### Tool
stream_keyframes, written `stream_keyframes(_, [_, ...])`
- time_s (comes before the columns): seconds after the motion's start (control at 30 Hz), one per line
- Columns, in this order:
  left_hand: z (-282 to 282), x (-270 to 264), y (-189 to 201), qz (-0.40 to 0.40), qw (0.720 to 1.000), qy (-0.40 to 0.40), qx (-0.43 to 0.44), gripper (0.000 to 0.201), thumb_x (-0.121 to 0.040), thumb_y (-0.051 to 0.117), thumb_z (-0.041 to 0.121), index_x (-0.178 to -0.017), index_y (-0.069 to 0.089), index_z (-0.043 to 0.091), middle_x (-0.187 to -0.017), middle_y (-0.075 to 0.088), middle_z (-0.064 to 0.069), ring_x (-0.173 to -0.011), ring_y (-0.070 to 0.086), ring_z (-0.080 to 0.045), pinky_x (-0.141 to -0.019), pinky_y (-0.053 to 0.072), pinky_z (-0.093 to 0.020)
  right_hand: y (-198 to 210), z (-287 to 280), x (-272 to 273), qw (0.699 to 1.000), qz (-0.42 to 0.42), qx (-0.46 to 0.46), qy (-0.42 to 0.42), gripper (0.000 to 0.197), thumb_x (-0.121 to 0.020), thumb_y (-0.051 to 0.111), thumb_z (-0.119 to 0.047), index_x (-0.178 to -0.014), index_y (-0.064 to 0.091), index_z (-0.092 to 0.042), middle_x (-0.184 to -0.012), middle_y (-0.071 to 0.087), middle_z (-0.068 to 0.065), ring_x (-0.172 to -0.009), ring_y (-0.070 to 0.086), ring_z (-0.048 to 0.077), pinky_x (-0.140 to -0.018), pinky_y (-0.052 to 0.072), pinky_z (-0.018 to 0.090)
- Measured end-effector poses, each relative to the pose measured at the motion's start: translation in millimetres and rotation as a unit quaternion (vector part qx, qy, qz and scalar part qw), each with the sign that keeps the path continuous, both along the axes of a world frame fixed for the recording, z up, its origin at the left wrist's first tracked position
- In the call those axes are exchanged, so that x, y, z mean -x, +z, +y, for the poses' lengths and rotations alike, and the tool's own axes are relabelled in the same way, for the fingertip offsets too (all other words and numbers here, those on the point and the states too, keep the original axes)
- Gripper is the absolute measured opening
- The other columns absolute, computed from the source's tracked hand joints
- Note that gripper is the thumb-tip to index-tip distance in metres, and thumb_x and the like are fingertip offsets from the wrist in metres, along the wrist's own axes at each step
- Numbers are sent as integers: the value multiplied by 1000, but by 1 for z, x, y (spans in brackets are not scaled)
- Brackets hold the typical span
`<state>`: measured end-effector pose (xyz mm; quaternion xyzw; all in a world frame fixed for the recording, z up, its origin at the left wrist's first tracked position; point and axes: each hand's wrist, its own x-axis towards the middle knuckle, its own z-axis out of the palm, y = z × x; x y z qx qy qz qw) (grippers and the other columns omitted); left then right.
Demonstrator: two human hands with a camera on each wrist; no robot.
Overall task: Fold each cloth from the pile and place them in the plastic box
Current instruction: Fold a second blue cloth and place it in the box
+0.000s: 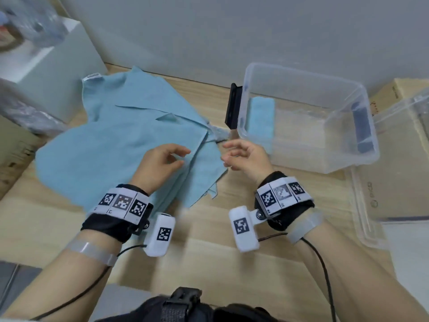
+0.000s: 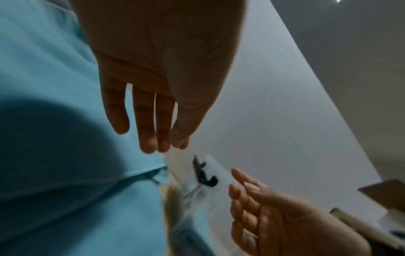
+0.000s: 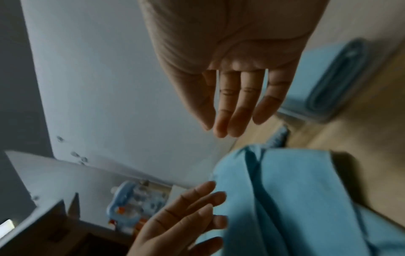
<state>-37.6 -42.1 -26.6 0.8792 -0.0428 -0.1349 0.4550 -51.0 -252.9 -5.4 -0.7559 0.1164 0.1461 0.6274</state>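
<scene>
Both hands empty: left hand (image 1: pixel 160 162) hangs over the near right part of the pile of light-blue cloths (image 1: pixel 120 140), fingers relaxed and slightly spread, no grip; whether the fingertips touch fabric, cannot tell. Right hand (image 1: pixel 246 158) is just right of the pile, in the gap before the clear plastic box (image 1: pixel 343 89), fingers loose, holding nothing. Landmark = the box: one folded light-blue cloth (image 1: pixel 261 117) sits inside against its left wall, rest of its floor bare. Pile lies left of the box on the light wooden table (image 1: pixel 209 240), several layers, rumpled, unfolded. My read: one cloth done, most left; next is picking a top layer off the pile.
</scene>
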Motion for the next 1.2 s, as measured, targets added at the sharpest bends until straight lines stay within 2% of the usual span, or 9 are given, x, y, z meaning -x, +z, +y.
stream_keyframes(0.27, [57, 28, -51, 80, 985, 29, -148, 34, -61, 78, 21, -76, 51, 35, -80, 48, 12, -82, 51, -17, -77, 41, -29, -61, 66, 3, 994, 105, 23, -13, 43, -76, 67, 1, -117, 54, -7, -82, 55, 1, -78, 54, 13, -77, 46, 23])
stream_keyframes(0.37, [66, 29, -61, 108, 978, -49, -174, 51, -52, 84, 22, -88, 48, 27, -96, 47, 3, -97, 49, -23, -86, 42, -34, -61, 81, -4, 996, 87, -19, -27, 48, -76, 64, 8, -121, 50, 2, -96, 57, 10, -68, 59, 7, -66, 49, 11])
stream_keyframes(0.53, [66, 27, -58, 116, 957, -113, -239, 68, -48, 83, 19, -104, 46, 20, -103, 36, 5, -102, 39, -19, -91, 41, -36, -56, 92, -17, 995, 61, -34, -67, 13, -81, 64, -2, -91, 61, -9, -79, 62, 0, -55, 54, -7, -53, 42, 3])
stream_keyframes(0.7, [71, 22, -53, 113, 960, -136, -215, 50, -60, 60, -6, -103, 52, 18, -101, 39, 5, -103, 47, -23, -84, 38, -25, -54, 87, -22, 991, 84, -26, -97, 17, -85, 62, -19, -70, 58, -14, -62, 48, -1, -50, 41, 5, -45, 36, 13])
stream_keyframes(0.77, [72, 18, -49, 113, 962, -137, -208, 48, -64, 53, -9, -104, 57, 17, -99, 41, 4, -101, 49, -20, -78, 32, -19, -53, 84, -20, 992, 69, -24, -107, 16, -83, 66, -21, -73, 65, -8, -73, 55, 3, -62, 49, 11, -55, 41, 18])
stream_keyframes(0.87, [74, 17, -44, 106, 967, -115, -202, 42, -71, 52, -3, -103, 63, 21, -100, 52, 1, -101, 52, -19, -84, 38, -22, -49, 80, -18, 990, 26, -11, -140, 17, -78, 71, -21, -66, 67, -10, -119, 47, 7, -113, 50, 17, -95, 38, 26])
stream_keyframes(1.0, [78, 24, -30, 43, 983, -16, -177, 46, -68, 42, -6, -86, 58, 34, -77, 59, 8, -79, 57, -24, -80, 50, -39, -39, 75, -15, 995, -21, 4, -96, 23, -79, 69, -10, -58, 59, -9, -147, 30, -2, -133, 31, 5, -91, 27, 7])
stream_keyframes(1.07, [78, 25, -17, -2, 985, 24, -172, 45, -68, 41, -6, -84, 55, 33, -70, 55, 11, -75, 54, -24, -76, 49, -39, -33, 70, -14, 997, -46, -7, -55, 22, -82, 64, -7, -61, 58, -9, -137, 39, -10, -125, 37, 1, -92, 27, 2])
stream_keyframes(1.2, [69, 25, 25, -61, 991, 77, -91, 33, -71, 37, 4, -83, 56, 28, -72, 54, 4, -65, 51, -13, -57, 47, -27, -18, 59, -13, 995, -74, -14, -62, 20, -85, 56, 0, -102, 66, -4, -93, 61, -2, -81, 56, -6, -91, 43, 17])
